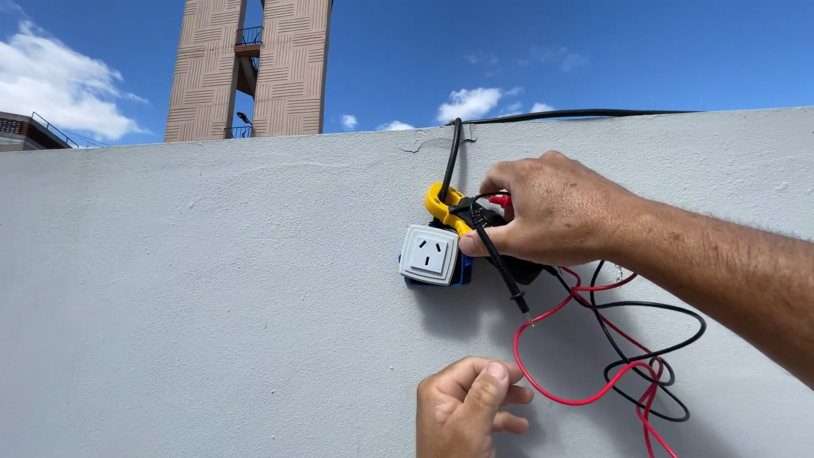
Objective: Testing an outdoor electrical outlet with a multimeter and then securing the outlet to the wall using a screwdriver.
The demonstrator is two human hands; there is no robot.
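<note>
My right hand (551, 212) pinches the light, rigid clamp meter (449, 212) by its body against the wall's (212, 297) top edge, beside the socket (430, 254); my left hand (465, 405), loosely curled, holds nothing visible.

wall: pale grey render (212, 297), fills most of view, chipped at top edge (437, 137)
tower: tan patterned concrete (292, 68), twin slabs w/ small balconies betw.
bldg: low roofline far left (30, 131)
sky: deep blue, few white clouds (51, 85)
</note>
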